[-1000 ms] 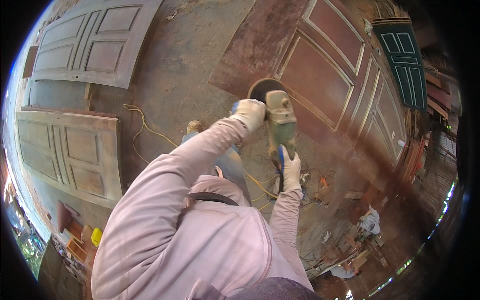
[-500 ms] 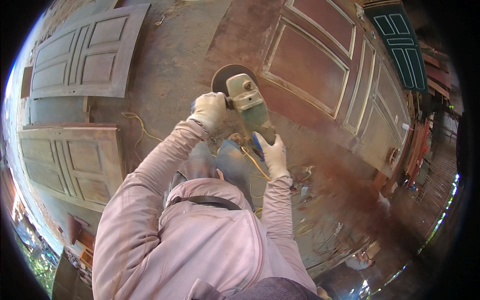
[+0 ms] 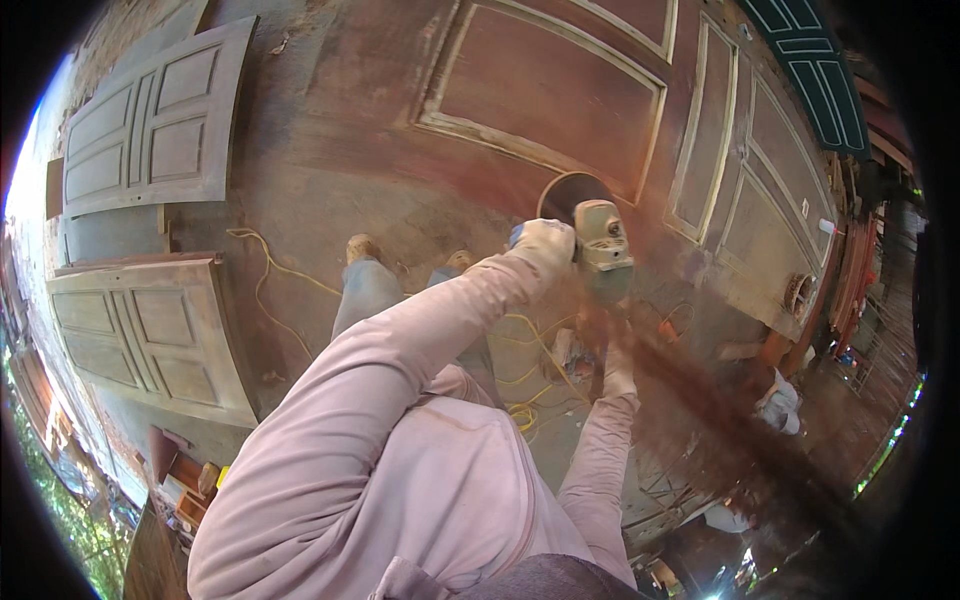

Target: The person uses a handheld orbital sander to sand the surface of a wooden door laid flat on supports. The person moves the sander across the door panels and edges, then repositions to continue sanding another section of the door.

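Note:
An angle grinder (image 3: 602, 240) with a round, flat sanding disc (image 3: 562, 195) is held between both my hands. My gloved left hand (image 3: 545, 245) is closed on its side, near the head, where the handle is mostly hidden by the glove. My gloved right hand (image 3: 618, 368) is at the rear of the body, its fingers blurred behind reddish dust. The disc is at the near edge of a large reddish-brown panelled door (image 3: 545, 95), below a pale-edged panel. Dust streams from the grinder toward the lower right.
Two panelled doors, a grey one (image 3: 180, 125) and a greenish-brown one (image 3: 150, 325), lie at the left. A dark green door (image 3: 805, 65) stands at the far right. Yellow cord (image 3: 270, 270) winds across the floor around my feet. Wood pieces (image 3: 850, 290) are stacked at the right.
The grinder and both hands have moved right along the door's near edge. My view has shifted right with them. The dust now covers the right hand.

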Demonstrator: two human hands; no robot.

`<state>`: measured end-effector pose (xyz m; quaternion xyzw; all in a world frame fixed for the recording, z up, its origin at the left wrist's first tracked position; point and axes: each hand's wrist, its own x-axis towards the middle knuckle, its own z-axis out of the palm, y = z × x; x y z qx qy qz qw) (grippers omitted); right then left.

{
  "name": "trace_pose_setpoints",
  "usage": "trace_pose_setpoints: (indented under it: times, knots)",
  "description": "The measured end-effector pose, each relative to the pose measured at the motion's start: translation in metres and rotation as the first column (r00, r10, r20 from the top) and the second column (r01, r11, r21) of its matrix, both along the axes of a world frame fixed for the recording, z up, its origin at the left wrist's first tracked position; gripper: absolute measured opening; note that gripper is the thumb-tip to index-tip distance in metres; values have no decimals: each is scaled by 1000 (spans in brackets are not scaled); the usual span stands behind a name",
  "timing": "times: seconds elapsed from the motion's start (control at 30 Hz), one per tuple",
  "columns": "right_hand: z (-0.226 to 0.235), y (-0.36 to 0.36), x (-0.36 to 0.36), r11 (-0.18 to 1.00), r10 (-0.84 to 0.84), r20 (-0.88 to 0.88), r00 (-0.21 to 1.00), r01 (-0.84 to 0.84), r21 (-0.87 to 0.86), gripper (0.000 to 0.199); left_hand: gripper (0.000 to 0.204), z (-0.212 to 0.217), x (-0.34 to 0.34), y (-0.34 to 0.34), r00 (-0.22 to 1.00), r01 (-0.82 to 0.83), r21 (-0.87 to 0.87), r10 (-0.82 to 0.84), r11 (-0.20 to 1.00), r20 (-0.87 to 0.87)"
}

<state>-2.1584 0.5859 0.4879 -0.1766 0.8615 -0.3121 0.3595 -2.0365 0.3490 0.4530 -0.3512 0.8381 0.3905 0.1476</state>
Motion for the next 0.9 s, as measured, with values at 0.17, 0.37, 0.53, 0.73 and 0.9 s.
trace_pose_setpoints:
  times: [0.17, 0.37, 0.53, 0.73, 0.9]
  knots:
    - [18, 34, -52, 963, -254, 149, 956, 263, -48, 53, 22, -3, -95, 48, 996, 82, -39, -83, 996, -45]
    - [3, 61, -70, 977, -202, 113, 973, 209, -51, 56, 21, 5, -117, 61, 994, 47, -42, -51, 998, -95]
    - [8, -7, -7, 985, -159, 185, 970, 168, -36, 58, 25, 12, -15, 9, 999, -42, -151, 44, 988, 7]
    - [22, -123, 109, 965, 228, -3, 974, -225, 134, 90, 25, 27, 156, -68, 932, -314, -185, 340, 931, 130]
    - [26, -167, 169, 937, 340, -36, 940, -335, 99, 83, 24, 27, 239, -101, 881, -404, -214, 441, 890, 173]
